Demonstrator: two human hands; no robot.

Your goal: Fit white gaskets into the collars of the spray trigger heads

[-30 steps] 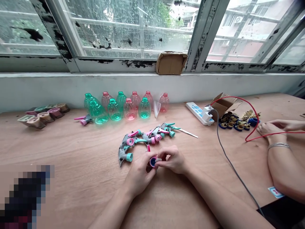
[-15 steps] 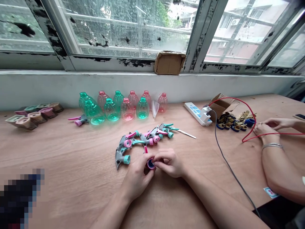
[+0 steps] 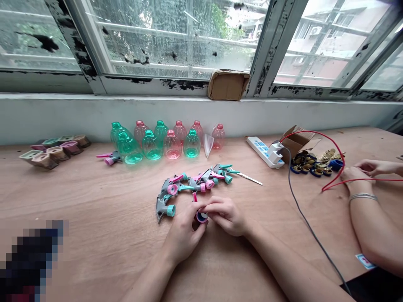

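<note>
My left hand (image 3: 183, 235) and my right hand (image 3: 226, 216) meet over the plywood table (image 3: 94, 235), both pinching a small pink ring with a dark blue centre (image 3: 202, 217). The fingers hide much of it. A thin pink stem (image 3: 194, 197) rises just behind my fingertips, and I cannot tell whether it joins the ring. Right beyond my hands lies a heap of grey trigger spray heads (image 3: 192, 186) with pink and teal parts, nearly touching my left hand.
Clear pink and green plastic bottles (image 3: 151, 147) stand by the windowsill. A co-worker's hands (image 3: 368, 171) rest at right near blue caps (image 3: 336, 165), with a red wire (image 3: 333, 147), a power strip (image 3: 262, 152) and a grey cable (image 3: 310, 226). Stacked trays (image 3: 53, 151) sit at left.
My hands stay together on the ring, which shows a little less blue now. The head view has swayed slightly, and the co-worker's hands have shifted little.
</note>
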